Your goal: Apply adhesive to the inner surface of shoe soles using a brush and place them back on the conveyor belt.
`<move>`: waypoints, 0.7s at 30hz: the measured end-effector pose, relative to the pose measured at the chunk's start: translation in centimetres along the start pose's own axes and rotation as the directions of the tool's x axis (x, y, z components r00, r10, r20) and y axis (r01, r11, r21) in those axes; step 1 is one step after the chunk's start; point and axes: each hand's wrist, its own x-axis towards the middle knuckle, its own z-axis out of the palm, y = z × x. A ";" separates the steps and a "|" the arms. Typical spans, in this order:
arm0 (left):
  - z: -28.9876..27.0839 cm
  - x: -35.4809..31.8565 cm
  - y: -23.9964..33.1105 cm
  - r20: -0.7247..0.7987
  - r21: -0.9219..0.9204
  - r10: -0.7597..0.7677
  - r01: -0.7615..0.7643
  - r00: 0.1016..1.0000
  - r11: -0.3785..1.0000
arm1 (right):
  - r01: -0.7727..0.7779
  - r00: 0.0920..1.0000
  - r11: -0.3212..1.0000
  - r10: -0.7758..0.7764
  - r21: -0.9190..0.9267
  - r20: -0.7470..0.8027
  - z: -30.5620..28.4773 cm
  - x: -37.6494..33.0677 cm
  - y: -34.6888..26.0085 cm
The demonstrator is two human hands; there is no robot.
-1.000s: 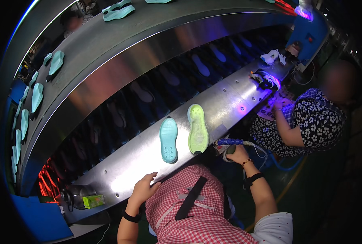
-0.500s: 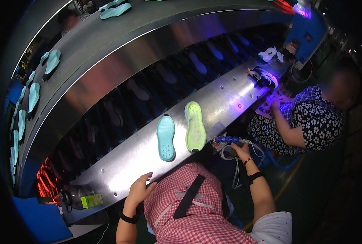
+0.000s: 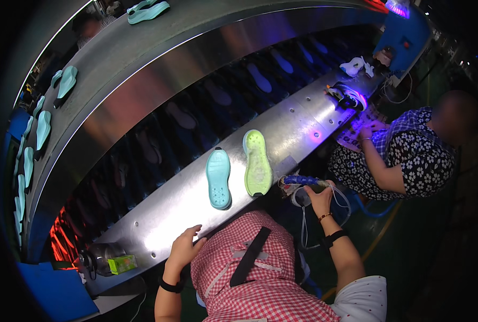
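Over the front edge of a metal bench (image 3: 166,220), my left hand (image 3: 184,248) hovers with its fingers apart and nothing in them. Two shoe soles lie side by side on the bench ahead of my hands. The left one is a light blue sole (image 3: 218,177); the right one is a yellow-green sole (image 3: 258,166). My right hand (image 3: 320,201) is just below a blue-wrapped handle (image 3: 302,180) with white cords at the bench edge. Its thumb and forefinger are spread; whether it touches the handle or cords is unclear, and its other fingers are partly hidden.
A grey conveyor belt (image 3: 97,59) with several light blue soles curves behind the bench. At the bench's left end stand a clear jar (image 3: 102,255) and a green box (image 3: 122,264). A co-worker (image 3: 405,155) sits at the right, near a shoe (image 3: 346,96) under purple light.
My right hand has shifted slightly up and its thumb and forefinger now show spread by the blue handle. My left hand stays nearly still. The soles have not moved on the bench.
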 end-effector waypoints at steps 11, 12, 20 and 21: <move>0.1 0.1 0.0 0.022 0.016 -0.017 0.017 1.000 1.000 | -0.609 0.793 0.557 0.423 0.565 0.438 2.9 2.9 0.1; 0.2 0.1 -0.1 0.021 0.020 -0.022 0.022 1.000 1.000 | -0.677 0.736 0.482 0.436 0.556 0.517 3.1 3.0 0.1; 0.4 -0.2 -0.5 0.014 0.028 -0.009 0.009 1.000 1.000 | -0.242 0.925 0.970 0.227 0.012 0.305 5.9 2.7 3.8; 0.3 -0.3 -0.5 0.018 0.030 -0.013 0.012 1.000 0.999 | -0.242 0.925 0.970 0.226 0.014 0.304 6.0 2.5 4.2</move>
